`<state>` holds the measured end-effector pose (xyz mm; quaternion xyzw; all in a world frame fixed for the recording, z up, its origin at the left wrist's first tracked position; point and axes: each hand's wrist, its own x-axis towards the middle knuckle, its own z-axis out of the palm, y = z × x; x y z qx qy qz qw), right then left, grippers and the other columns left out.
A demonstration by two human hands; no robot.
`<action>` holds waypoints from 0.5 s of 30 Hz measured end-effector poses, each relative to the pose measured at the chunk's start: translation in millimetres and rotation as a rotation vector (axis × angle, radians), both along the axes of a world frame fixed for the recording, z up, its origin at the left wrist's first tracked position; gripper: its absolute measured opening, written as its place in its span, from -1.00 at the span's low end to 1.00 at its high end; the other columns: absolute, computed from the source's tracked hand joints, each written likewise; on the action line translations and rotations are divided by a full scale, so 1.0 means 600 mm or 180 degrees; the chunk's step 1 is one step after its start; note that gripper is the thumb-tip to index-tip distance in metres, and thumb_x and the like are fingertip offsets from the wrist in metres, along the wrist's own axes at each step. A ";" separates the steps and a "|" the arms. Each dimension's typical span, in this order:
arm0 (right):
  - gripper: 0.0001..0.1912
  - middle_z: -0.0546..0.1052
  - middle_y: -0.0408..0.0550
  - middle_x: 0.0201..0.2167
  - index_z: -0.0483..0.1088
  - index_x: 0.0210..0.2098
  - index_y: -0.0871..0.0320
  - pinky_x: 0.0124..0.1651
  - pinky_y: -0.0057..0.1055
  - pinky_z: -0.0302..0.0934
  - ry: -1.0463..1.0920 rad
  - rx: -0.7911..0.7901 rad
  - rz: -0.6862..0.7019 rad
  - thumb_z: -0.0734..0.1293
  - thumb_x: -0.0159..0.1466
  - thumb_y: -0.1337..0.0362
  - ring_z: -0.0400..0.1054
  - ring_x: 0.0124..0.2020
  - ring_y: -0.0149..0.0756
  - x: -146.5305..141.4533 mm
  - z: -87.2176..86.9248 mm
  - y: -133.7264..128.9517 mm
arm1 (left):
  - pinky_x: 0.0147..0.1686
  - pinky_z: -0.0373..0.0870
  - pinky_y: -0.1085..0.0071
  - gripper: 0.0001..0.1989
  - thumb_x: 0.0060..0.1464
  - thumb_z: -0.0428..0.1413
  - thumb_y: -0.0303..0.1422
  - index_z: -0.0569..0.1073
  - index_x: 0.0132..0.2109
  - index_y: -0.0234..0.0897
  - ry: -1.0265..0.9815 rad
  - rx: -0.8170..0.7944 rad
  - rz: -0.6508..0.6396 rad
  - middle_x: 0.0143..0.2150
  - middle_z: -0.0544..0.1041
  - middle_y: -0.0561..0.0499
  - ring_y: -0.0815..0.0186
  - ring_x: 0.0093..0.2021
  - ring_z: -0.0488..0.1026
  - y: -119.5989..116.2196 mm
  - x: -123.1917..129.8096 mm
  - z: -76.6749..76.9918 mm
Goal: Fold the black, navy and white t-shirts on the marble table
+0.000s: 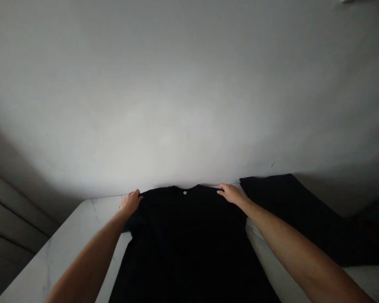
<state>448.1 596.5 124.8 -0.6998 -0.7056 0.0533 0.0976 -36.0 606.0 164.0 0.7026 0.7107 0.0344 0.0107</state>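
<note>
Fingers of left hand and right hand pinch black shirt at its shoulders; white label between them.

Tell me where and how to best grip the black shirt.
Pinch the shirt at both shoulders, likely best from the outer sides, one hand each: it lies flat, collar toward the wall, and its shoulder edges offer thin cloth.

This looks like a room in a home: a marble-patterned table against a plain pale wall, with dark clothes spread out on top.
</note>
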 end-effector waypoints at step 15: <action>-0.62 0.53 0.04 -0.03 0.34 0.13 0.04 0.03 -0.18 0.35 0.0863 0.0873 -0.0162 0.20 0.36 0.12 0.46 -0.02 -0.08 -0.044 -0.028 -0.446 | 0.07 0.44 0.11 -0.52 0.15 -0.07 0.00 0.42 0.09 -0.10 -0.1063 0.0566 0.0039 0.05 0.55 -0.09 0.01 0.04 0.50 -0.402 -0.092 -0.101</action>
